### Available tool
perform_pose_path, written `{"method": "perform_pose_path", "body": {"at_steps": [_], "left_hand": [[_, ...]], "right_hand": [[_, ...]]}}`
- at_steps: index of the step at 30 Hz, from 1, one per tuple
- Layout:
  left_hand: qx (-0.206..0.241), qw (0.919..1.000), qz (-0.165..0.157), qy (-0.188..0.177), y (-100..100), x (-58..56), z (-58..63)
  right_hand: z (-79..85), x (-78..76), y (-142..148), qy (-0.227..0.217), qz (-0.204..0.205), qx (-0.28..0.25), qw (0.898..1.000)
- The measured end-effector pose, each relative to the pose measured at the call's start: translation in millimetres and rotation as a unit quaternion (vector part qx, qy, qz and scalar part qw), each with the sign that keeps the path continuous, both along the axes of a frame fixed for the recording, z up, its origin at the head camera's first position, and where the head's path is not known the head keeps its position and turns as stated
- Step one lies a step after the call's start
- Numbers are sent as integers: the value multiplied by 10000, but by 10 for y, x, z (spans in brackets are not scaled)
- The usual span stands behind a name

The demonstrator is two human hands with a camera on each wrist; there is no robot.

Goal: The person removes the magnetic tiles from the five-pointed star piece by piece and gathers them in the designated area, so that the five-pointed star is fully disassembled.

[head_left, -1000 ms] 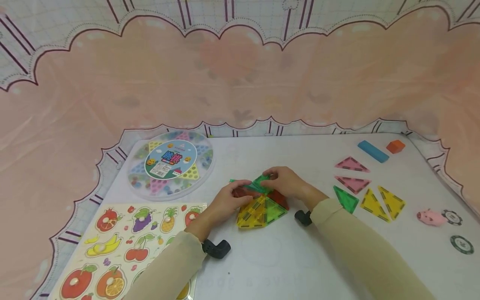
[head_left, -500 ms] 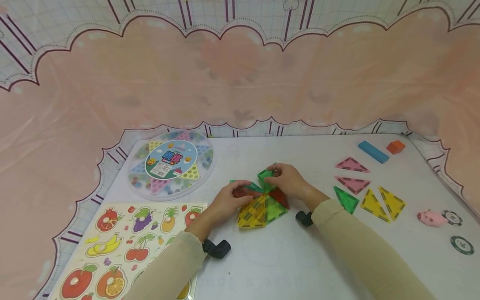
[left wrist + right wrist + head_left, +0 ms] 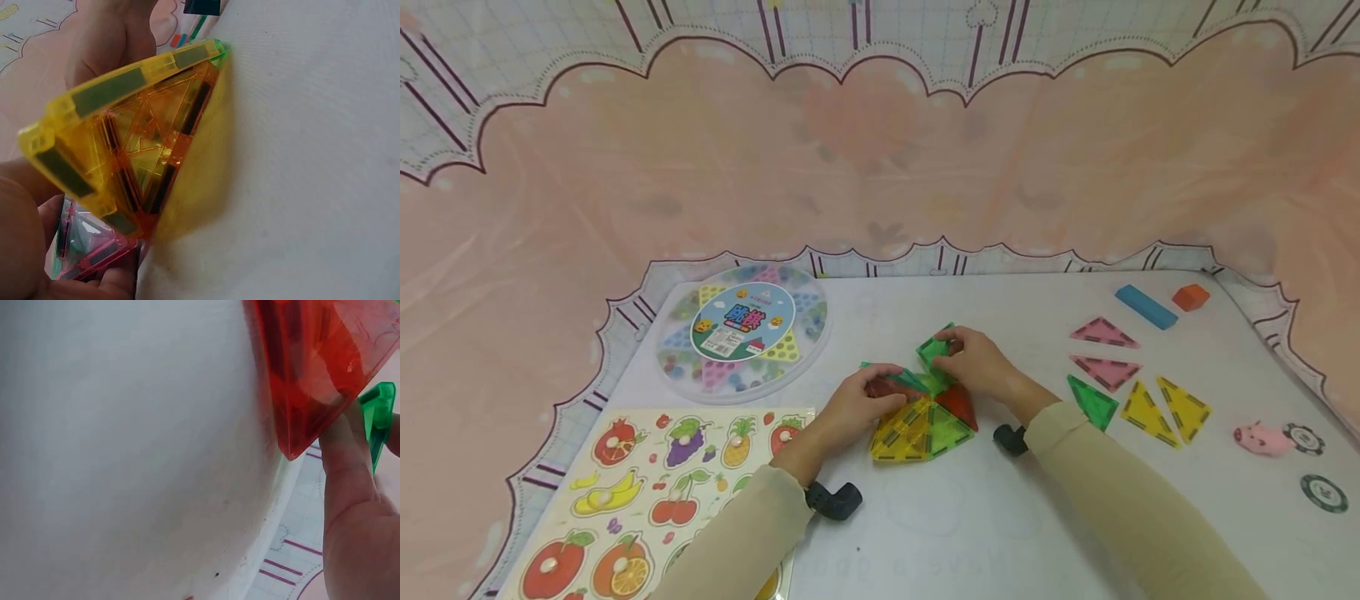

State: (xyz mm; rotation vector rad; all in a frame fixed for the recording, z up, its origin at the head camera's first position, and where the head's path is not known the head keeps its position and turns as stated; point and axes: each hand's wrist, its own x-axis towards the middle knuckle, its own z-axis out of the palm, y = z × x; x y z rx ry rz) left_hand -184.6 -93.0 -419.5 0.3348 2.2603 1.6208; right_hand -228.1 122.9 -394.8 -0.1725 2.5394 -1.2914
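Observation:
At the middle of the table stands a small structure of see-through magnetic tiles, with a yellow triangle tile (image 3: pixel 898 437) and a light green tile (image 3: pixel 949 429) in front and a red tile (image 3: pixel 957 405) on its right. My left hand (image 3: pixel 852 408) holds its left side between thumb and fingers. In the left wrist view those fingers are round a pink-edged tile (image 3: pixel 100 253), below a yellow tile (image 3: pixel 109 92). At the back of the structure, my right hand (image 3: pixel 976 362) pinches a raised green tile (image 3: pixel 933 350). The right wrist view shows a finger along the red tile (image 3: pixel 319 369).
Loose pink (image 3: pixel 1105 371), green (image 3: pixel 1092 402) and yellow triangle tiles (image 3: pixel 1150 412) lie right, with a blue block (image 3: pixel 1146 306), an orange block (image 3: pixel 1191 297), a toy pig (image 3: pixel 1262 437) and chips (image 3: pixel 1324 492). Left are a round game box (image 3: pixel 760 375) and a fruit puzzle board (image 3: pixel 700 450).
My right hand has lifted the green tile from lying low over the structure's top to standing up at its back. The left hand keeps its hold.

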Motion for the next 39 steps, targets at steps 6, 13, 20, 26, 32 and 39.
{"method": "perform_pose_path", "body": {"at_steps": [6,13,20,26,32,39], "left_hand": [[-65,10000,54,-14,8,-4,-5],[32,10000,7,9,-3,-14,-16],[7,10000,-11,12,-4,-7,-7],[2,9999,-66,84,-10,-20,-13],[48,9998,-87,146,-2,-29,-19],[10,9999,-70,103,4,-16,-15]], "right_hand": [[79,42,143,-127,57,-592,9981],[178,172,471,-56,278,-506,9983],[141,405,889,-70,308,168,9994],[161,607,1181,-137,305,679,9971],[146,732,1341,-35,301,686,9972],[110,818,1449,-58,-33,754,9971]]}}
